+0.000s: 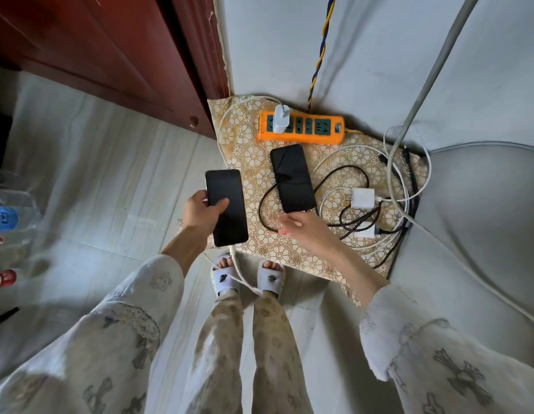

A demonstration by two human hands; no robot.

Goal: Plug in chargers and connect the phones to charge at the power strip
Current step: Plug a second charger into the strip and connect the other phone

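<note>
Left hand holds one phone off the counter edge, fingers clamped on its left side, thumb across the dark screen. Right hand sits at the near end of the second phone, which lies flat on the patterned counter; fingers loosely apart, blurred, can't tell if they touch it. Beyond the right fingers: orange power strip with one white charger plugged in near its left end. Right of those fingers: two loose white chargers in a tangle of black and white cables, unplugged.
</note>
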